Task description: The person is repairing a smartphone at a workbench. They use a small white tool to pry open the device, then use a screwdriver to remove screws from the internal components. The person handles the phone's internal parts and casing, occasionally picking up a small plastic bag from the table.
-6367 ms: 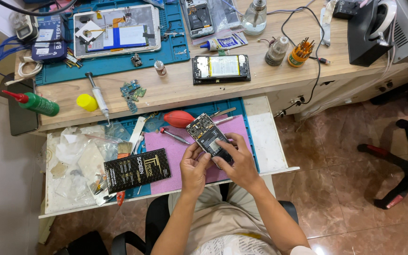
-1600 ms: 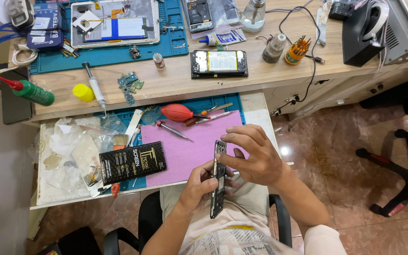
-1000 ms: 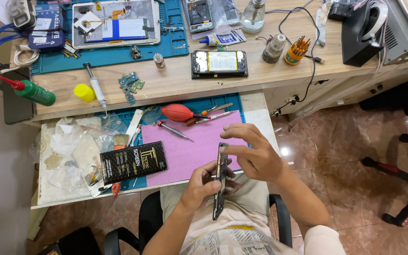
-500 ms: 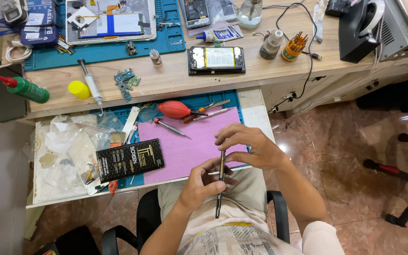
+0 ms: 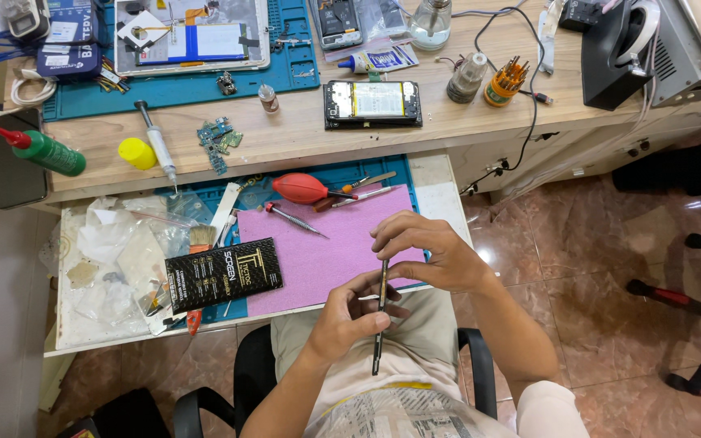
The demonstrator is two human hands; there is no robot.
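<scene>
- While held edge-on over the lap, the phone is gripped by both the left hand and right hand.
- Pull-out tray carries a pink mat, black box, red blower.

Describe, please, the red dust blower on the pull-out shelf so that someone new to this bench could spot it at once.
Start at the pull-out shelf below the wooden desk and find the pink mat on it. Just past the mat's far left corner, on the blue mat, lies the dust blower. It is the only plump, red, bulb-shaped thing there; the tools beside it are thin and straight.
</scene>
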